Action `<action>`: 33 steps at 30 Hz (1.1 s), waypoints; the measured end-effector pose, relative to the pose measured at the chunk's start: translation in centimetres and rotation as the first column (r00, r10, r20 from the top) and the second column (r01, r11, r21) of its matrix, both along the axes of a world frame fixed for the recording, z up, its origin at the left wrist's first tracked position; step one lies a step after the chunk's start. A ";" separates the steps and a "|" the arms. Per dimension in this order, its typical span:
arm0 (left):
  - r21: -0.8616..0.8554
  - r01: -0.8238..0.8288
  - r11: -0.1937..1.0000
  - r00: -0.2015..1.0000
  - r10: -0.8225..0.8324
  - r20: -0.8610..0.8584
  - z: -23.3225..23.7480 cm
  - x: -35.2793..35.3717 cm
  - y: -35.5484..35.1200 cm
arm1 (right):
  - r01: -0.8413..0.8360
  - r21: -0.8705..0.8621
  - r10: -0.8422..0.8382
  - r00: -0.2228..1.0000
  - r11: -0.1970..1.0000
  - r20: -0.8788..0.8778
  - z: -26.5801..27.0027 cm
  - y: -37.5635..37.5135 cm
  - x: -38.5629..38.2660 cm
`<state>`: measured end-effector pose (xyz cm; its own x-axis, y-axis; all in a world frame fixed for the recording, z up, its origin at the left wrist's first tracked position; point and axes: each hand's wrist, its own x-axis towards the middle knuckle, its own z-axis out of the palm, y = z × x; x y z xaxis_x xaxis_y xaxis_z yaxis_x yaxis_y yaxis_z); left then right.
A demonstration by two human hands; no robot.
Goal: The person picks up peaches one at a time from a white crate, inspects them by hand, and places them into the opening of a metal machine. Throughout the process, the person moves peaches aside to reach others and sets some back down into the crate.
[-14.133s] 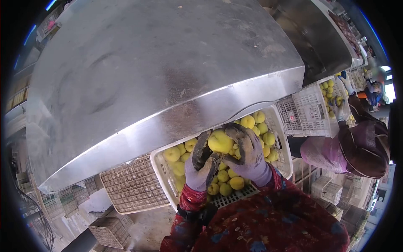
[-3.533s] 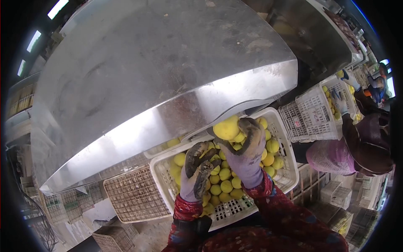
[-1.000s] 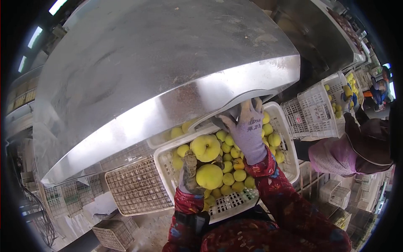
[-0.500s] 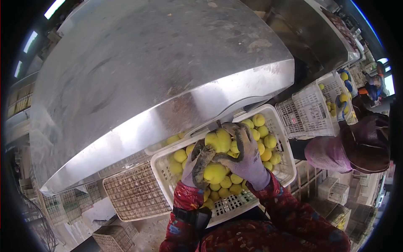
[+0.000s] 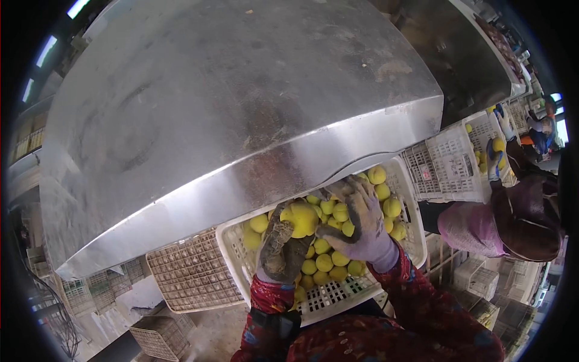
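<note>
The metal housing [image 5: 241, 102] spans the upper and middle frame; below its front edge, at lower centre, sits a plastic crate [image 5: 414, 217] with peaches [image 5: 323, 262] in it; the left hand [image 5: 277, 256] is over the crate's left half, a single peach [image 5: 301, 219] in its grasp; the right hand [image 5: 365, 220] is right of that, above the loose fruit; left of the crate lies a lattice crate [image 5: 188, 271]; at right, a co-worker [image 5: 473, 226] is beside another crate [image 5: 449, 166].
</note>
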<state>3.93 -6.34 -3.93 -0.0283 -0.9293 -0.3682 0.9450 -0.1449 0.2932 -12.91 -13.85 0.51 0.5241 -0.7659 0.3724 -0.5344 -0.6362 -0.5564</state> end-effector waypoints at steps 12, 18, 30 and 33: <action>0.235 0.164 0.958 0.578 -0.286 0.764 -6.4 2.5 2.7 | 0.452 -0.351 -0.489 0.872 0.820 -0.018 -7.0 -3.5 4.7; 0.825 0.034 0.564 -0.879 -0.375 0.293 -13.7 -0.2 5.5 | 0.216 0.123 -0.234 0.958 0.969 0.166 -2.3 -2.1 -2.0; 0.919 0.083 0.385 -0.905 -0.356 0.231 -14.3 1.9 2.3 | 0.644 0.285 -0.249 0.608 0.710 -0.754 -14.1 -1.3 -8.4; 0.881 0.145 0.450 -0.819 -0.446 0.362 -12.6 3.9 1.8 | 0.477 0.295 -0.321 0.835 0.828 -0.448 -15.1 -0.3 -10.9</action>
